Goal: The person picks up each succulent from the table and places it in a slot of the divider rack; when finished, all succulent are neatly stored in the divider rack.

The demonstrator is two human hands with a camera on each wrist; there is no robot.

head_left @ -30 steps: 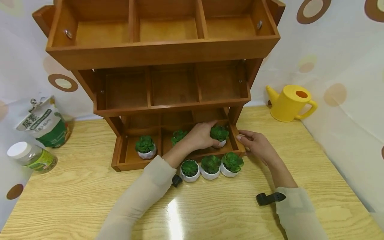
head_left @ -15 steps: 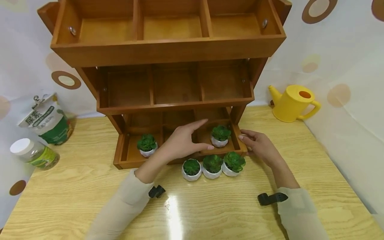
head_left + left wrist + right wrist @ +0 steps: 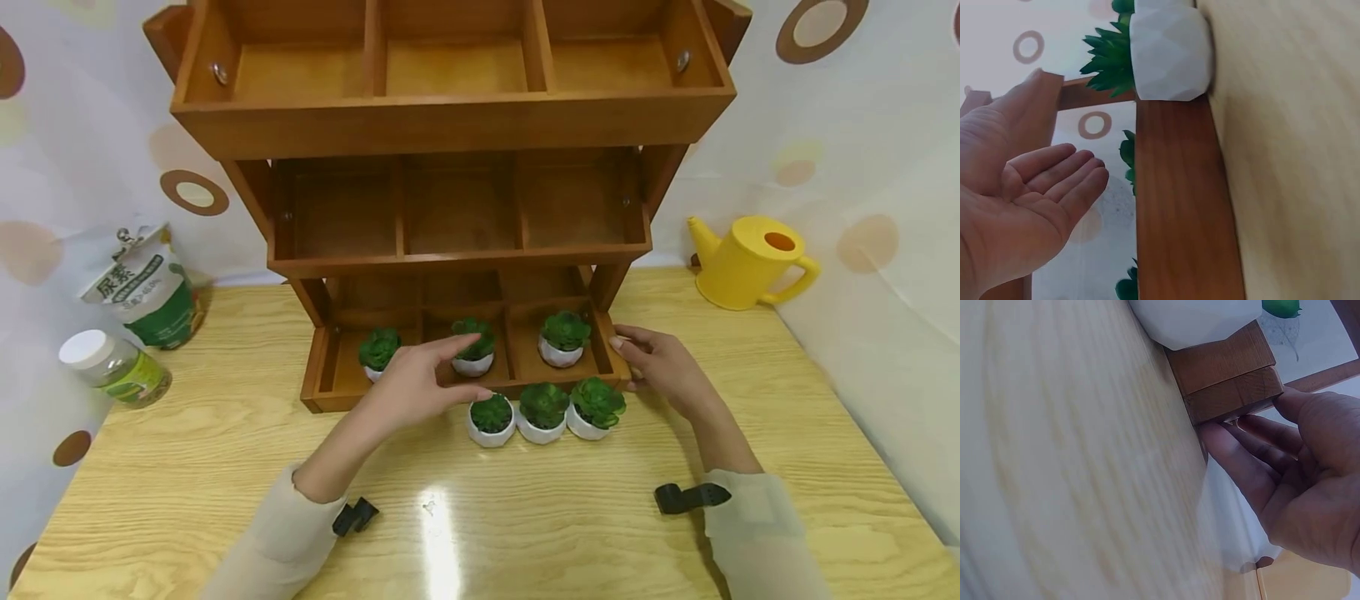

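My left hand (image 3: 423,382) is over the front of the bottom tier of a wooden plant shelf (image 3: 457,265), thumb and fingers spread, with nothing between them. Close by are a potted succulent (image 3: 474,360) in the middle compartment and one (image 3: 378,348) in the left compartment, partly hidden by the hand. Another potted succulent (image 3: 562,340) sits in the right compartment. Three more, a left one (image 3: 491,421), a middle one (image 3: 542,414) and a right one (image 3: 596,408), line the tabletop before the shelf. My right hand (image 3: 1310,469) holds the shelf's lower right end between thumb and fingers.
A yellow watering can (image 3: 750,265) stands at the back right. At the left are a white-capped jar (image 3: 116,368) and a green-and-white bag (image 3: 153,292) with a clip. The shelf's two upper tiers overhang the bottom one.
My left hand has let go of the succulent in the right compartment and moved left, uncovering the middle one. The right hand stays at the shelf's end. The head view has shifted slightly.
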